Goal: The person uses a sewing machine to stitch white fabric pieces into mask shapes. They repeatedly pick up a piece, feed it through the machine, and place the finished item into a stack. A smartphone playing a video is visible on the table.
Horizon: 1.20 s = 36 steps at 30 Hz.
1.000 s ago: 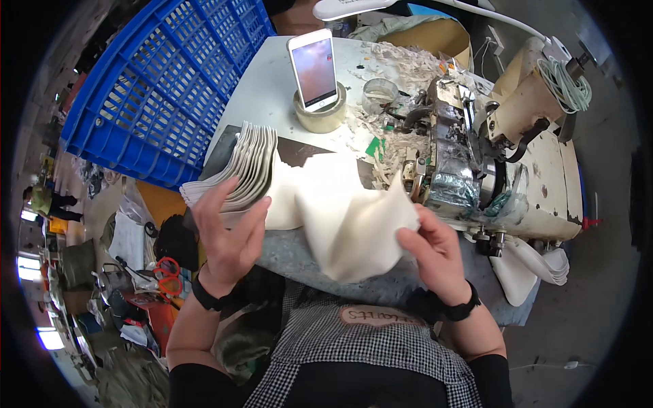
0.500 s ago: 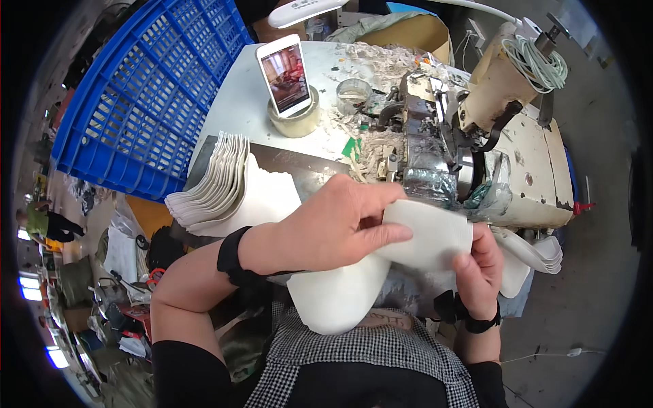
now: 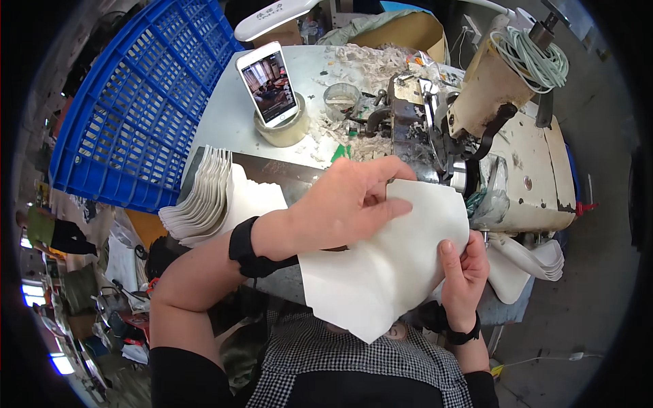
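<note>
A white, flexible cut piece [image 3: 415, 238], leather-like in look, is spread between my hands above the front of the worktable. My left hand [image 3: 340, 204] pinches its upper left edge between thumb and fingers. At the lower right edge my right hand [image 3: 464, 272] grips it, thumb on top and fingers behind. The near part hangs in a point over my checked apron [image 3: 340, 360]. Left of my left hand stands a fanned stack of similar white pieces [image 3: 204, 197]. Just beyond the held piece is the working head of a machine [image 3: 425, 136].
A blue plastic crate [image 3: 146, 102] leans at the left. A phone [image 3: 266, 85] stands in a tape roll [image 3: 284, 129]. Scraps [image 3: 371, 64] litter the tabletop around a clear round dish [image 3: 341, 100]. More white pieces [image 3: 527, 258] hang at the right below the machine's cream body [image 3: 530, 170].
The white piece, folded and curled before, is now opened out wider. My right hand has moved slightly left and down. My left hand keeps its pinch.
</note>
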Each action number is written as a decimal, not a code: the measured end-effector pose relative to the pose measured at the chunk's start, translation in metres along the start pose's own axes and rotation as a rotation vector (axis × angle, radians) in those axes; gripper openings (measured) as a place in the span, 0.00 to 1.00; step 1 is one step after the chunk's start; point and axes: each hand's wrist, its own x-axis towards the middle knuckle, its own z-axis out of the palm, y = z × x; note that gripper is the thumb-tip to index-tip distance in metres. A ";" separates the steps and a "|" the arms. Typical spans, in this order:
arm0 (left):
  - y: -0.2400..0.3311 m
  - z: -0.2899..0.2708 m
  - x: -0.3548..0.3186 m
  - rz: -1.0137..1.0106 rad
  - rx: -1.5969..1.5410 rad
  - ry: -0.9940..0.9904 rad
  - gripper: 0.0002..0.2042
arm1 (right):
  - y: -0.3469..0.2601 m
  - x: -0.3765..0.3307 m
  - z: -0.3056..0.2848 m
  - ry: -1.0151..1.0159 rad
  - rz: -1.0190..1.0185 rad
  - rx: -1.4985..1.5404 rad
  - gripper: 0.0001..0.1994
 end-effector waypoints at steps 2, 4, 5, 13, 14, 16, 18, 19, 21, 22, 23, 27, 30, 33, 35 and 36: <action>0.000 -0.001 0.004 -0.060 -0.010 0.010 0.09 | 0.002 0.001 0.001 0.008 0.003 0.011 0.08; -0.001 -0.002 0.008 -0.083 -0.003 0.030 0.08 | 0.006 0.001 0.001 0.004 0.017 0.032 0.09; -0.002 -0.001 0.010 -0.076 0.008 0.047 0.08 | 0.007 0.001 0.002 0.010 0.013 0.025 0.09; -0.004 -0.001 0.024 -0.146 0.108 0.072 0.08 | 0.011 0.007 0.003 0.039 0.067 0.049 0.10; -0.003 -0.002 0.025 -0.147 0.104 0.074 0.08 | 0.011 0.008 0.005 0.040 0.071 0.078 0.10; -0.005 0.000 0.029 -0.116 0.106 0.096 0.08 | 0.010 0.008 0.008 0.069 0.082 0.113 0.10; -0.010 -0.003 0.030 -0.065 0.135 0.157 0.08 | 0.012 0.013 0.012 0.068 0.079 0.114 0.09; -0.010 -0.003 0.031 -0.083 0.134 0.160 0.08 | 0.012 0.013 0.012 0.061 0.086 0.106 0.10; -0.003 -0.006 0.034 -0.139 0.168 0.094 0.08 | 0.009 0.014 0.013 0.041 0.112 0.118 0.10; -0.001 -0.008 0.035 -0.170 0.192 0.067 0.08 | 0.009 0.015 0.013 0.043 0.117 0.122 0.10; -0.002 -0.008 0.037 -0.178 0.215 0.063 0.09 | 0.011 0.015 0.013 0.045 0.122 0.126 0.11; 0.001 -0.009 0.041 -0.229 0.204 0.083 0.09 | 0.015 0.018 0.014 0.035 0.161 0.160 0.11; -0.003 -0.012 0.044 -0.210 0.246 0.062 0.09 | 0.012 0.020 0.019 0.058 0.194 0.207 0.11; 0.003 -0.015 0.046 -0.208 0.296 0.030 0.09 | 0.012 0.019 0.017 0.071 0.177 0.148 0.11; 0.008 -0.013 0.047 -0.180 0.336 0.020 0.09 | 0.010 0.022 0.013 0.070 0.157 0.106 0.11; 0.008 -0.012 0.048 -0.171 0.346 0.020 0.09 | 0.011 0.020 0.010 0.073 0.158 0.104 0.11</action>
